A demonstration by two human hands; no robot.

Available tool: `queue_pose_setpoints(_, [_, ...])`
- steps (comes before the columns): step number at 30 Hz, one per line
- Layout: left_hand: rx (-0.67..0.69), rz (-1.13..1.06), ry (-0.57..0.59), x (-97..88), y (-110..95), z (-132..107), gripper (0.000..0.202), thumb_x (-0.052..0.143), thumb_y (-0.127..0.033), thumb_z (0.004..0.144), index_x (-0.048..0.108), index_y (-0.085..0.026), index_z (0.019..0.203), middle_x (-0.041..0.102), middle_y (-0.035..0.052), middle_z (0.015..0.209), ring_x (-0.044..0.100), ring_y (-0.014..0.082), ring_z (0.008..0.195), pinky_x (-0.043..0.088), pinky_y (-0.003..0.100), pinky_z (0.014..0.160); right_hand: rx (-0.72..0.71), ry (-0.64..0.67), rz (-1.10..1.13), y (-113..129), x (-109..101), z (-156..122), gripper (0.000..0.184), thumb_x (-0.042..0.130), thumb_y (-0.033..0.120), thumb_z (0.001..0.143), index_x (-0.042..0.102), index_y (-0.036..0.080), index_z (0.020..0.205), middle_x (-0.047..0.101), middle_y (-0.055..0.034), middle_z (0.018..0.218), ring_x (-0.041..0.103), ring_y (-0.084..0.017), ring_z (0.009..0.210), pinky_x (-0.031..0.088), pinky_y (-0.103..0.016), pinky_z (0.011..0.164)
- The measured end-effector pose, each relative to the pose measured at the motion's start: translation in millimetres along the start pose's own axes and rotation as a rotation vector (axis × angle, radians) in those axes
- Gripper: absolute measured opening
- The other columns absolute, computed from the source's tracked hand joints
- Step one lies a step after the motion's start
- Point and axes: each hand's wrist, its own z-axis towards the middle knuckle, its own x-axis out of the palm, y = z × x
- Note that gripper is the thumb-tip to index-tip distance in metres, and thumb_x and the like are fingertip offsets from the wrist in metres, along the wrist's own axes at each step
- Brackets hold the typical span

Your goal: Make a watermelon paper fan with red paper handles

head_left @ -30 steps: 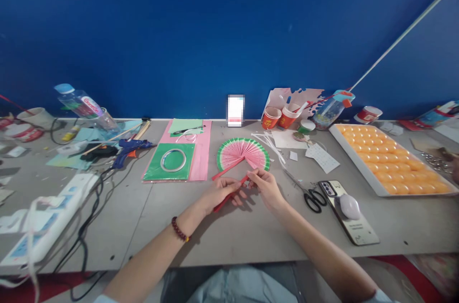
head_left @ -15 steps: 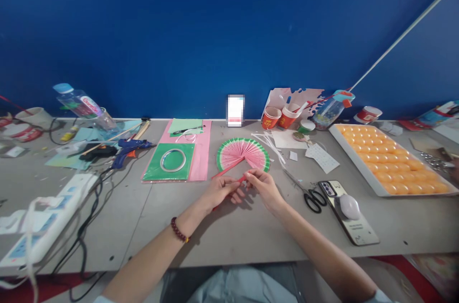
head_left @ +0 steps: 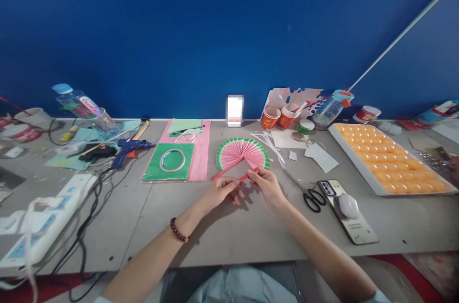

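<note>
Both hands pinch a narrow red strip (head_left: pixel 244 177) over the table, just in front of a round pleated paper fan. My left hand (head_left: pixel 224 190) closes thumb and finger on its left end. My right hand (head_left: pixel 263 187) grips it near the right end, and a short tip sticks out past the fingers. The watermelon-patterned fan (head_left: pixel 233 151) lies spread, pink in the middle with a green rim and a gap at the front. Along the left edge of that gap runs a red stick (head_left: pixel 227 168), its outer end close to my left hand.
Black-handled scissors (head_left: pixel 312 199) and a phone (head_left: pixel 353 221) with a mouse on top lie right. A tray of orange balls (head_left: pixel 392 162) stands farther right. To the left are green sheets with a tape roll (head_left: pixel 161 160), a blue glue gun (head_left: pixel 127 150) and a power strip (head_left: pixel 68 207).
My right hand has shifted slightly right along the red strip, and more of its right end now shows. My left hand stays nearly in place, and the fan has not moved.
</note>
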Motion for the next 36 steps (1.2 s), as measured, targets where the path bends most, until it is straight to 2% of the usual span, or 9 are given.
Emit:
queue_pose_setpoints(14, [0.010,0.098,0.081,-2.6,4.9,2.7,0.047,0.057,-0.057,0.079,0.066,-0.011,0.086,0.071,0.0082,0.067,0.060,0.0117,0.046,0.044,0.021,0.050,-0.017,-0.037,0.019,0.1,3.3,-2.4,0.032,0.072,0.046,0.069,0.059,0.018,0.061,0.050,0.0039,0.052,0.041,-0.008,0.049,0.031,-0.023,0.050])
queue_pose_setpoints(17, [0.031,0.105,0.063,-2.9,5.4,4.2,0.048,0.058,-0.057,0.077,0.066,-0.011,0.083,0.070,0.0079,0.066,0.058,0.0111,0.044,0.043,0.022,0.049,-0.029,-0.033,0.011,-1.8,3.5,-2.1,0.032,0.071,0.046,0.071,0.058,0.018,0.062,0.050,0.0035,0.053,0.041,-0.009,0.051,0.032,-0.023,0.051])
queue_pose_setpoints(21, [0.039,0.130,0.031,-3.4,6.0,4.5,0.046,0.059,-0.055,0.078,0.068,-0.011,0.088,0.067,0.0044,0.063,0.052,0.0075,0.040,0.038,0.020,0.047,-0.038,-0.022,0.030,-1.4,4.4,-2.1,0.032,0.070,0.045,0.072,0.057,0.018,0.062,0.050,0.0033,0.053,0.042,-0.010,0.053,0.033,-0.024,0.054])
queue_pose_setpoints(27, [0.049,0.118,-0.050,-3.7,5.9,4.4,0.046,0.060,-0.056,0.076,0.065,-0.013,0.093,0.052,-0.0048,0.050,0.043,0.0060,0.039,0.033,0.019,0.042,-0.061,-0.037,0.034,1.4,2.0,-0.4,0.033,0.069,0.048,0.072,0.057,0.018,0.063,0.051,0.0031,0.054,0.044,-0.010,0.052,0.035,-0.024,0.055])
queue_pose_setpoints(31, [0.154,0.023,-0.115,-2.4,5.9,6.5,0.049,0.068,-0.053,0.069,0.058,-0.015,0.098,0.057,-0.0043,0.059,0.049,0.0079,0.043,0.041,0.022,0.046,-0.061,-0.082,0.058,1.6,0.8,1.9,0.034,0.070,0.048,0.070,0.056,0.018,0.064,0.050,0.0037,0.054,0.044,-0.010,0.051,0.034,-0.023,0.051])
queue_pose_setpoints(33, [0.195,-0.024,-0.130,-1.9,6.2,7.6,0.047,0.072,-0.051,0.067,0.056,-0.016,0.093,0.060,-0.0028,0.063,0.052,0.0088,0.046,0.044,0.024,0.050,-0.066,-0.091,0.064,1.4,0.8,2.2,0.033,0.070,0.048,0.070,0.056,0.018,0.063,0.049,0.0040,0.054,0.043,-0.009,0.051,0.032,-0.022,0.050])
queue_pose_setpoints(36, [0.179,-0.068,-0.153,-1.4,6.1,8.6,0.044,0.076,-0.047,0.064,0.056,-0.015,0.086,0.062,-0.0011,0.062,0.055,0.0095,0.050,0.045,0.023,0.054,-0.070,-0.100,0.058,1.1,0.9,1.8,0.032,0.069,0.047,0.072,0.056,0.018,0.064,0.049,0.0040,0.055,0.041,-0.009,0.051,0.031,-0.022,0.049])
